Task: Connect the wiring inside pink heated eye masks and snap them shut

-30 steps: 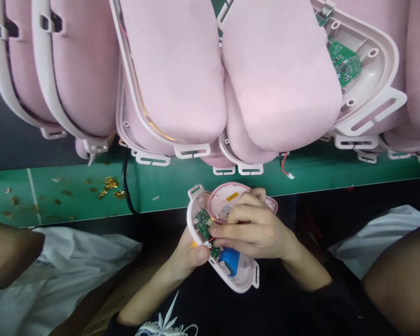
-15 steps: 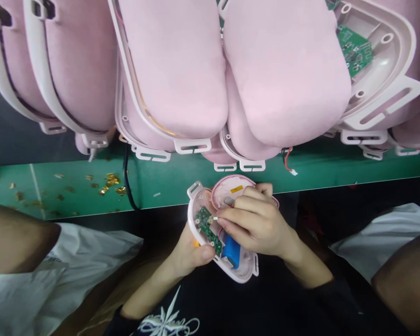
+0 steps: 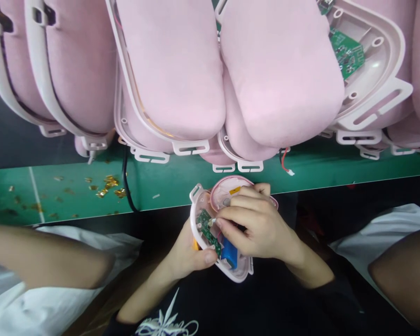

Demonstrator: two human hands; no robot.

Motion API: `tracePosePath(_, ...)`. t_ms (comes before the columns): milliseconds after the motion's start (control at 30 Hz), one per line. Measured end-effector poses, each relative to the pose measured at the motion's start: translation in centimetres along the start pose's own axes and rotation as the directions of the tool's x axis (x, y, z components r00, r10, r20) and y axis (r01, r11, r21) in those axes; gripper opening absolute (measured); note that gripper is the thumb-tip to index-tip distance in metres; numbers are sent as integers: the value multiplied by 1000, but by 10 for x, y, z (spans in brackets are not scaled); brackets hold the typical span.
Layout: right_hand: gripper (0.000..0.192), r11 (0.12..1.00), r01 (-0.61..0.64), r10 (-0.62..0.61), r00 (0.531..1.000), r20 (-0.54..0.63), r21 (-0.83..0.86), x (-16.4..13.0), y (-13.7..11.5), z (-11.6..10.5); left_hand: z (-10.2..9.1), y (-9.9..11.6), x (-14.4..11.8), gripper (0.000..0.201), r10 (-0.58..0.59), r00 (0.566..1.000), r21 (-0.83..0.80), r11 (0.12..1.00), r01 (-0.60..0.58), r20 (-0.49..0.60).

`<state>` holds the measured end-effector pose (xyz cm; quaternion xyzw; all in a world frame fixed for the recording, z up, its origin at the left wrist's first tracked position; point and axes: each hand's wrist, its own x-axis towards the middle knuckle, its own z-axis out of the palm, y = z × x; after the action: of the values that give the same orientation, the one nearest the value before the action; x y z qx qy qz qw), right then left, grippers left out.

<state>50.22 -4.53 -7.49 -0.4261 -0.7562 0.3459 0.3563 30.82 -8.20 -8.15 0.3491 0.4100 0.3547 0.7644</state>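
Holding an opened pale-pink casing (image 3: 244,270) at the near edge of the green tabletop (image 3: 177,184), most of it on the wearer's side of that edge. Left hand (image 3: 189,252): grip closed around the casing's left rim, thumb laid over the front, fingers behind. Right hand (image 3: 258,221): grip narrow, thumb and forefinger pinching a small white connector (image 3: 213,220) at the edge of a green circuit board (image 3: 207,232). Whether the connector is seated cannot be told. Blue cylinder (image 3: 229,254) lies in the lower part of the casing, beside the board. Pink-rimmed cover (image 3: 219,193) sits above the right fingers, partly hidden by them, a yellow label (image 3: 234,190) on its inner face.

Pink padded units (image 3: 171,70) crowd the far side of the tabletop, several overlapping. Toward the right, an open frame shows another green board (image 3: 348,53). Red and black leads (image 3: 283,161) ending in a white plug hang below the units. Black cable (image 3: 126,186) crosses the tabletop at left, just beside gold scraps (image 3: 108,183) strewn toward the left end. Co-worker's bare limb (image 3: 56,254), slightly blurred, at far left.
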Motion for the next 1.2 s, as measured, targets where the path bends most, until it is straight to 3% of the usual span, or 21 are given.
tracePosePath(167, 31, 998, -54, 55, 997, 50, -14, 2, -1, -2, 1, 2, -2, 102, -13, 999, 21, 1000, 14, -36)
tracePosePath(367, 26, 999, 30, -30, 999, 29, 24, 1, 4, -1, -6, 1, -5, 110, -68, 998, 34, 997, 68, -9)
tracePosePath(667, 25, 999, -2, -1, 999, 48, 54, 1, 3, -2, -5, 3, -5, 111, -75, 997, 6, 997, 75, -15)
tracePosePath(1200, 16, 996, 63, -66, 996, 54, 67, -4, 11, 1, -7, 3, -5, 109, -101, 995, -6, 995, 101, 17)
